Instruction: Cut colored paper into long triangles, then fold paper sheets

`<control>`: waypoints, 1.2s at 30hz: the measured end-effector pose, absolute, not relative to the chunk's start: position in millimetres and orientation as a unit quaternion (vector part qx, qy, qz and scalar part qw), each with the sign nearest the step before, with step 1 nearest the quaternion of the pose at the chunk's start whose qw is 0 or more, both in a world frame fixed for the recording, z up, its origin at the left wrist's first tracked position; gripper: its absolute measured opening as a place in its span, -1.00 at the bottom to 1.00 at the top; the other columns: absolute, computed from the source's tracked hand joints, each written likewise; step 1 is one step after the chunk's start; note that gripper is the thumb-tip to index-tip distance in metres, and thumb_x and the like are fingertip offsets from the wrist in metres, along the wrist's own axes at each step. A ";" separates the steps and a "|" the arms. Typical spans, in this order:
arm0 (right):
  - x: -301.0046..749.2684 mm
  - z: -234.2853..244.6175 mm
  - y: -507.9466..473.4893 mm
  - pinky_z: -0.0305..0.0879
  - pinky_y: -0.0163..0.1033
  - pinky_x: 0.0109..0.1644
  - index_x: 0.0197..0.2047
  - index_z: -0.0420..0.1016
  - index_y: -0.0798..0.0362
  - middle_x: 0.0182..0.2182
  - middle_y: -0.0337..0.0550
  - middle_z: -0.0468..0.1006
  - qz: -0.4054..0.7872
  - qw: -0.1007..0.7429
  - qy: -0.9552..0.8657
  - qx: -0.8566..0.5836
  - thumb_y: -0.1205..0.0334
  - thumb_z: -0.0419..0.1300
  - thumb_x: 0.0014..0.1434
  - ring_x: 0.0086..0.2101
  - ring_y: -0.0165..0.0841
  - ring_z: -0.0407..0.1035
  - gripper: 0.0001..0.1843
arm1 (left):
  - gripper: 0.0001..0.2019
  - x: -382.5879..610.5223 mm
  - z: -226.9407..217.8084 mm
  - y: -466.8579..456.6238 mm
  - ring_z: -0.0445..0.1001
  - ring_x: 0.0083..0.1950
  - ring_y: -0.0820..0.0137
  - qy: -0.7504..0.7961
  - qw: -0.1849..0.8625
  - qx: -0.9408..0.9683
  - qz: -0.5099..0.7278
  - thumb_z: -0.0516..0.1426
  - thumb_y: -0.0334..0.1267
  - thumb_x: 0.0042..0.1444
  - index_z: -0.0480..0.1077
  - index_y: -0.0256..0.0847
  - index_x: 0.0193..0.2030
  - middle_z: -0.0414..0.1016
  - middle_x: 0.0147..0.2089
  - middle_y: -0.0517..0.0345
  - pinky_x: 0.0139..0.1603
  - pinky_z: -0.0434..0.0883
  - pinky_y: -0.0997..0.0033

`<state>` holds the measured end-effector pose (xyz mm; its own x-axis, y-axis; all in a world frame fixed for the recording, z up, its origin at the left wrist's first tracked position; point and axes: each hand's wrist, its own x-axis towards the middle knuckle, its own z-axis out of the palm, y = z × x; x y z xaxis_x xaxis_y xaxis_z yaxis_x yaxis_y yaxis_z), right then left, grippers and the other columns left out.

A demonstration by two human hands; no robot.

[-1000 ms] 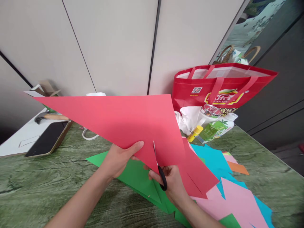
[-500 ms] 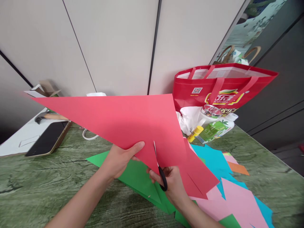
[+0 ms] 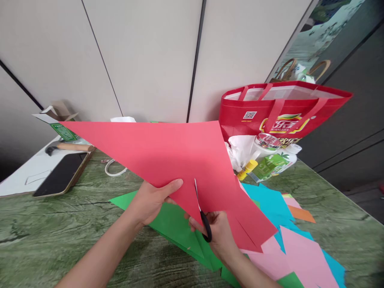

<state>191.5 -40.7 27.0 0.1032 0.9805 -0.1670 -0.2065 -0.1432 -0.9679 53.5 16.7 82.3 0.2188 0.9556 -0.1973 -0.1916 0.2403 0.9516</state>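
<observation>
A large sheet of red paper [image 3: 180, 152] is held up above the table, its long point reaching to the left. My left hand [image 3: 153, 202] is closed on the sheet's lower edge, thumb on top. In my right hand [image 3: 217, 228] are black-handled scissors [image 3: 206, 226], their blade lying across the red paper with part of it hidden. To the right of my right hand a slit shows in the sheet. Green paper [image 3: 174, 224] lies on the table beneath both hands.
Pink paper [image 3: 306, 252] and blue paper [image 3: 267, 200] lie in a pile at right. Behind them are a yellow glue stick [image 3: 247, 169], a green-and-white carton [image 3: 265, 166] and a red bag [image 3: 252, 114]. A phone [image 3: 61, 174], a hammer [image 3: 73, 147] and a tape roll [image 3: 114, 168] are left.
The red sheet's far left point has shifted to the right, uncovering more of the hammer and a green box. Both hands and the scissors stay nearly in place.
</observation>
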 end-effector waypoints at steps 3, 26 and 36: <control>191.2 24.9 -41.3 0.26 -0.31 -0.60 -0.63 0.45 0.10 -0.75 -0.23 0.45 0.544 0.542 -0.376 -0.519 0.13 0.41 -0.40 -0.70 -0.38 0.31 -0.71 | -0.72 54.1 81.6 15.6 0.46 -0.39 0.39 0.446 0.632 0.446 0.450 0.26 -0.26 -0.16 0.38 -0.19 -0.25 0.52 -0.31 0.19 -0.56 0.36 0.49; 192.8 14.1 -42.7 0.13 -0.32 -0.61 -0.72 0.36 0.08 -0.81 -0.34 0.27 0.554 0.521 -0.379 -0.527 0.16 0.37 -0.29 -0.72 -0.45 0.15 -0.72 | -0.66 55.0 82.0 14.3 0.51 -0.36 0.31 0.457 0.630 0.436 0.452 0.27 -0.23 -0.20 0.39 -0.18 -0.21 0.56 -0.28 0.14 -0.55 0.37 0.44; 194.4 12.9 -39.9 0.22 -0.35 -0.48 -0.36 0.39 0.10 -0.56 -0.22 0.47 0.652 0.512 -0.396 -0.395 0.13 0.39 -0.25 -0.55 -0.42 0.30 -0.62 | -0.68 48.8 84.1 21.7 0.49 -0.31 0.32 0.460 0.602 0.428 0.493 0.27 -0.25 -0.19 0.41 -0.21 -0.22 0.54 -0.24 0.11 -0.54 0.38 0.47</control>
<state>194.4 -39.9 12.9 -0.1637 0.9803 -0.1101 -0.3554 -0.1627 -0.9205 48.8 21.7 84.1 0.0913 0.9870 -0.1321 -0.1987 0.1480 0.9688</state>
